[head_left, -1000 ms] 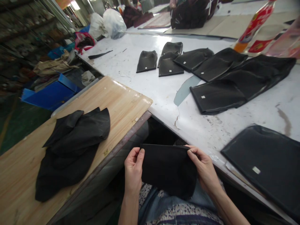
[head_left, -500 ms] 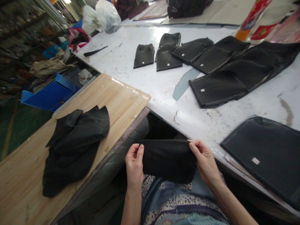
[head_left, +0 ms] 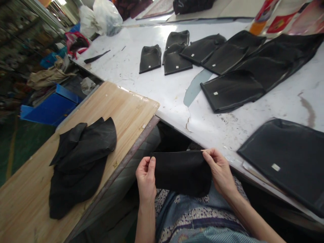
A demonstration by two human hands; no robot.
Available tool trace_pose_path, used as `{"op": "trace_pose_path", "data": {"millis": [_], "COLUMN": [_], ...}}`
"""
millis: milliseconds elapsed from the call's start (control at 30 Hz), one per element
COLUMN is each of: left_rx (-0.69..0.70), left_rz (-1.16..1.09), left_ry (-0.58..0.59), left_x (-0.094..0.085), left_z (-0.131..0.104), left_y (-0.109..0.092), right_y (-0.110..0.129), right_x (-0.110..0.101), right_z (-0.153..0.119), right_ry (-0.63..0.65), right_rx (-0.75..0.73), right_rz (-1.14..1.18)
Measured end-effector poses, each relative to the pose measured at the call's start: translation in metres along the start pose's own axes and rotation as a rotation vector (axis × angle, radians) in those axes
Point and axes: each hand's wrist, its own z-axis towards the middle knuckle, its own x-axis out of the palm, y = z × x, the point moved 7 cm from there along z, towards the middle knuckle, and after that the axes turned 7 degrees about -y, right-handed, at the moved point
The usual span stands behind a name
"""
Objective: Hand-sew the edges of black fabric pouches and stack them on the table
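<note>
left hand point(head_left: 147, 180) and right hand point(head_left: 220, 170) each pinch black cloth point(head_left: 182, 173); pink bag point(head_left: 70, 37) holds something dark point(head_left: 79, 43).

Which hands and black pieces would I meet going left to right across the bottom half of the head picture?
Crumpled black pile, left hand, held black piece, right hand, white-tagged black piece.
</note>
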Motion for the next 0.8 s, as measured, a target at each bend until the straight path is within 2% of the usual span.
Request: {"op": "trace_pose_path", "data": {"millis": [233, 567, 800], "left_rx": [-0.027, -0.076, -0.126], "left_rz": [0.0, -0.05, -0.002], "left_ry": [-0.014, -0.02, 0.025], "left_x": [-0.002, -0.004, -0.006], "left_z": [0.001, 0.001, 0.004], "left_y": [0.003, 0.005, 0.014], "right_y": [0.004, 0.01, 0.021], "right_x": [0.0, 0.008, 0.01], "right_z": [-0.002, -0.008, -0.007], "right_ry": [-0.037, 0.003, 0.031], "right_rx": [-0.047, 0.03, -0.058], "right_rz": [-0.002, 0.13, 0.051]}}
